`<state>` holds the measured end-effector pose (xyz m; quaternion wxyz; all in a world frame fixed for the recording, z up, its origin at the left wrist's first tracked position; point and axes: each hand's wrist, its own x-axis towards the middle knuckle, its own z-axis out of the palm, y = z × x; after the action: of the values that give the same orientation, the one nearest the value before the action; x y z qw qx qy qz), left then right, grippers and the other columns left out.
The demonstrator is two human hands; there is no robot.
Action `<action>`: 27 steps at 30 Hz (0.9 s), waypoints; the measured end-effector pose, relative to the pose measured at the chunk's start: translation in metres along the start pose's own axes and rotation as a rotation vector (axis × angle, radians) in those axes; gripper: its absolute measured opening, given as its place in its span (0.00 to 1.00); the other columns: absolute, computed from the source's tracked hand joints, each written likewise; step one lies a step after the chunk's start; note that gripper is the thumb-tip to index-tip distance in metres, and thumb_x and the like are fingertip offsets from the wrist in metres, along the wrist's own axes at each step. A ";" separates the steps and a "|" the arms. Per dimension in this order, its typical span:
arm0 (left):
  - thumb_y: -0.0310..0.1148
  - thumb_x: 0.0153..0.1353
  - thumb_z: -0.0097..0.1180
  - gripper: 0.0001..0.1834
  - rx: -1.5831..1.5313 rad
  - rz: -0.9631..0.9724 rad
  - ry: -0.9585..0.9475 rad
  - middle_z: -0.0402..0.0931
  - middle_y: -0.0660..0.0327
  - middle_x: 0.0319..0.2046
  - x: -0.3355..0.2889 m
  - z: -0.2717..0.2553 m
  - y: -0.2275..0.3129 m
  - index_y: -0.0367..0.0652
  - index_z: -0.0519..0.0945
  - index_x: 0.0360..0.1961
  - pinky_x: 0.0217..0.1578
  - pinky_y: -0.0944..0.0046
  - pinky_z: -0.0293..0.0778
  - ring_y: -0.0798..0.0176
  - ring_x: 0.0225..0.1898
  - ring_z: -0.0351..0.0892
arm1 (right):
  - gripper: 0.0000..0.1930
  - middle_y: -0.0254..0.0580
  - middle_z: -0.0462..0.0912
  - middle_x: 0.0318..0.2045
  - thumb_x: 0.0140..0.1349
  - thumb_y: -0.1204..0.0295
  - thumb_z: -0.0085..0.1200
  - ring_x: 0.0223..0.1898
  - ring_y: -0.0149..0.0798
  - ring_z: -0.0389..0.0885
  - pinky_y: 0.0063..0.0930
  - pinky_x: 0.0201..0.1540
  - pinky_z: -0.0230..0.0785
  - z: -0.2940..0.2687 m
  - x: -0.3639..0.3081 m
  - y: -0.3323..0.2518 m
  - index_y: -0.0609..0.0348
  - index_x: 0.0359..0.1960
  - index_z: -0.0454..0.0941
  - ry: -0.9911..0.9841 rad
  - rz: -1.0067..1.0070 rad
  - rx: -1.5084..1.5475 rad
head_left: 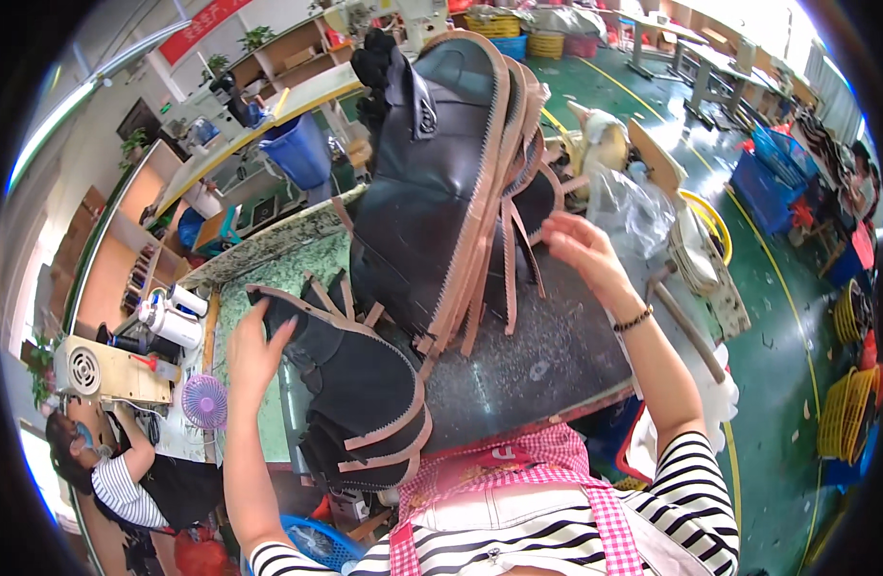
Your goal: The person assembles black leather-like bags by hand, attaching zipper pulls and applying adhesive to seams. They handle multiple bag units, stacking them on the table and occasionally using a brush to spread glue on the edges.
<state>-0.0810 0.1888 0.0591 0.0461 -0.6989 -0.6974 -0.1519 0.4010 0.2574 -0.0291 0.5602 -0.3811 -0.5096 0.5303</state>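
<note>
A tall stack of black leather boot uppers, edged with pinkish-brown zipper tape, lies on the dark worktop in front of me. Loose tape ends dangle from its near side. To its left, a smaller pile of black boot pieces with the same zipper edging hangs partly over the table's near edge. My left hand is at that pile's upper left corner, thumb and fingers apart; whether the fingertips touch it I cannot tell. Just right of the tall stack is my right hand, raised, fingers loosely bent and holding nothing.
A hammer and crumpled clear plastic lie to the right. At left are a purple fan, white thread cones and a sewing machine, with a co-worker seated there. A blue bin stands behind.
</note>
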 end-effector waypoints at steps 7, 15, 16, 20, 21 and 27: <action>0.64 0.49 0.63 0.49 -0.690 0.061 0.039 0.74 0.39 0.53 0.142 -0.036 0.196 0.28 0.72 0.56 0.61 0.57 0.64 0.45 0.58 0.73 | 0.18 0.32 0.81 0.46 0.63 0.57 0.59 0.47 0.34 0.78 0.36 0.51 0.68 0.011 0.112 0.006 0.47 0.52 0.75 -0.006 0.290 0.457; 0.39 0.45 0.76 0.46 -1.076 0.293 -0.203 0.73 0.53 0.52 0.171 0.064 0.150 0.30 0.62 0.60 0.59 0.61 0.65 0.61 0.54 0.73 | 0.19 0.38 0.80 0.44 0.60 0.71 0.60 0.45 0.35 0.81 0.35 0.51 0.75 0.016 0.147 0.012 0.60 0.52 0.71 -0.357 -0.059 0.335; 0.38 0.45 0.76 0.45 -1.127 0.256 -0.235 0.74 0.55 0.51 0.168 0.067 0.144 0.31 0.63 0.59 0.58 0.60 0.66 0.62 0.53 0.73 | 0.17 0.39 0.81 0.42 0.60 0.70 0.60 0.43 0.37 0.82 0.37 0.48 0.77 0.031 0.141 0.001 0.60 0.50 0.72 -0.370 0.014 0.453; 0.34 0.45 0.75 0.37 -1.057 0.255 -0.192 0.76 0.59 0.49 0.159 0.040 0.139 0.37 0.71 0.55 0.56 0.63 0.68 0.64 0.51 0.74 | 0.16 0.41 0.81 0.38 0.56 0.76 0.59 0.39 0.39 0.82 0.37 0.45 0.78 0.056 0.144 -0.028 0.61 0.47 0.74 -0.281 0.117 0.374; 0.33 0.44 0.75 0.36 -1.053 0.285 -0.140 0.77 0.60 0.49 0.153 0.037 0.137 0.38 0.71 0.55 0.55 0.64 0.68 0.65 0.50 0.74 | 0.17 0.42 0.81 0.37 0.55 0.79 0.56 0.37 0.40 0.82 0.36 0.44 0.78 0.068 0.141 -0.032 0.60 0.48 0.73 -0.207 0.064 0.243; 0.34 0.38 0.77 0.29 -0.902 0.085 -0.088 0.81 0.62 0.44 0.082 -0.030 0.097 0.38 0.80 0.44 0.53 0.64 0.71 0.65 0.47 0.78 | 0.22 0.38 0.81 0.39 0.47 0.89 0.52 0.40 0.32 0.80 0.25 0.44 0.75 0.141 0.099 -0.088 0.67 0.48 0.73 -0.406 -0.291 0.014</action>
<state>0.0092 0.2567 0.1242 -0.2864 -0.6828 -0.5336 -0.4088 0.2740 0.3256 0.0997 0.5192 -0.1854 -0.6576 0.5134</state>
